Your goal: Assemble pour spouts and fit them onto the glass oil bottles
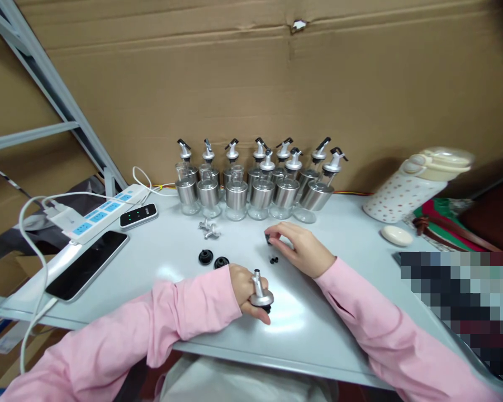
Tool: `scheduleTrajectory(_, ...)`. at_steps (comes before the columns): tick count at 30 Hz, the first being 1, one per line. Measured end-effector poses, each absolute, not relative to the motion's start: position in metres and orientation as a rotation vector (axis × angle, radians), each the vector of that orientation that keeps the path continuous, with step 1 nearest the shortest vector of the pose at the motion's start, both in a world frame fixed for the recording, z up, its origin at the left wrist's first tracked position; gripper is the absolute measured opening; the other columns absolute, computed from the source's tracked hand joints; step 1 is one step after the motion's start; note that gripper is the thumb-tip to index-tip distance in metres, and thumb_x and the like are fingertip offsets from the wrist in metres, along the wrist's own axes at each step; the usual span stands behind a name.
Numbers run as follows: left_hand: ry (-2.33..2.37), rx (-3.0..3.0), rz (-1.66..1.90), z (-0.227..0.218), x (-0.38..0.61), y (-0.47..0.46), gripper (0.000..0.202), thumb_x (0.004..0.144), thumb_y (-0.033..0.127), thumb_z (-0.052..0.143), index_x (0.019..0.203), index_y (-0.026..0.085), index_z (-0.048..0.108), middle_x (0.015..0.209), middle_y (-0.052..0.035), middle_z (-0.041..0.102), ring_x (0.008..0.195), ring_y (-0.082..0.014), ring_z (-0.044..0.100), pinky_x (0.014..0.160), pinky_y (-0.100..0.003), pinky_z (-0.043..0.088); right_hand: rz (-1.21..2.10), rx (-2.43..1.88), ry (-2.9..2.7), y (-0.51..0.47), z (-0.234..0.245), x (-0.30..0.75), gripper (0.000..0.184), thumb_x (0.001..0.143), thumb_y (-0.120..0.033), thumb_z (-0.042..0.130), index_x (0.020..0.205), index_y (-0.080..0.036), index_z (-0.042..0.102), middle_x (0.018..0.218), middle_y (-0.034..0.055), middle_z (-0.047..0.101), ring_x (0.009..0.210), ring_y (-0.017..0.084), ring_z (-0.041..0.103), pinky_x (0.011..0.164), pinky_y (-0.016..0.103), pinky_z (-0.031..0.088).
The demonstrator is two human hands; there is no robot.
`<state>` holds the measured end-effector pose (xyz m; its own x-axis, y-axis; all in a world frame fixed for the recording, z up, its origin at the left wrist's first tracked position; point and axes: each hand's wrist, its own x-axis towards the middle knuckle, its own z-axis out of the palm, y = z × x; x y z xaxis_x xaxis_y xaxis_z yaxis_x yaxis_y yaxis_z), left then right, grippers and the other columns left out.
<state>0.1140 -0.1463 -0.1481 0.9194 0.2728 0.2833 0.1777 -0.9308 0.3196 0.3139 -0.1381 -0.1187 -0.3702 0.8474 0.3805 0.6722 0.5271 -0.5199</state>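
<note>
In my left hand (242, 286) is a silver pourer spout (260, 296) with a black plug underneath, its narrow tip upright and uncapped by any flip lid. My right hand (304, 251) pinches a small black piece (267, 239) between thumb and fingertips, just above the table. Close below those fingers lie small black parts (274, 260). Two round black stoppers (205, 257) rest left of my left wrist. Behind them are loose silver spout pieces (210, 229). Glass bottles with steel sleeves (236, 195) stand in rows at the back, several topped with pourer spouts.
A power strip (104, 212) with white cables, a phone (88, 265) and a small black-and-white device (138, 215) occupy the left side. At right are a dotted tumbler (406, 187) and a white oval object (397, 235). Cardboard (235, 84) walls the back.
</note>
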Motion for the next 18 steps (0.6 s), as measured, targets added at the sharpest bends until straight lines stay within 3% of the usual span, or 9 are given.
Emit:
scheduleTrajectory(6, 0.303, 2.766, 0.504, -0.165, 0.119, -0.141, 0.082, 0.067, 0.080, -0.001, 0.063, 0.017, 0.053, 0.053, -0.0005, 0.055, 0.050, -0.0106, 0.050, 0.048, -0.022, 0.037, 1.154, -0.862, -2.073, -0.163, -0.098, 0.285, 0.033, 0.086, -0.040, 0.044, 0.078, -0.013, 0.061, 0.075, 0.0057, 0.059, 0.066, 0.012, 0.056, 0.062, 0.026, 0.045)
scheduleTrajectory(13, 0.234, 2.779, 0.436, -0.150, 0.113, -0.143, 0.062, 0.080, 0.069, 0.024, 0.075, 0.016, 0.056, 0.068, -0.0008, 0.063, 0.064, -0.0112, 0.057, 0.060, -0.020, 0.044, 1.405, -0.875, -1.943, -0.166, -0.106, 0.279, 0.043, 0.080, -0.055, 0.046, 0.071, -0.014, 0.052, 0.065, -0.0001, 0.051, 0.055, 0.009, 0.048, 0.053, 0.023, 0.040)
scheduleTrajectory(18, 0.230, 2.819, 0.422, -0.148, 0.114, -0.145, 0.055, 0.079, 0.067, 0.033, 0.074, 0.017, 0.055, 0.068, -0.0004, 0.063, 0.066, -0.0122, 0.059, 0.063, -0.020, 0.045, 1.448, -0.878, -2.021, -0.166, -0.106, 0.281, 0.046, 0.081, -0.060, 0.039, 0.067, -0.016, 0.043, 0.057, -0.0029, 0.047, 0.053, 0.008, 0.042, 0.052, 0.022, 0.036)
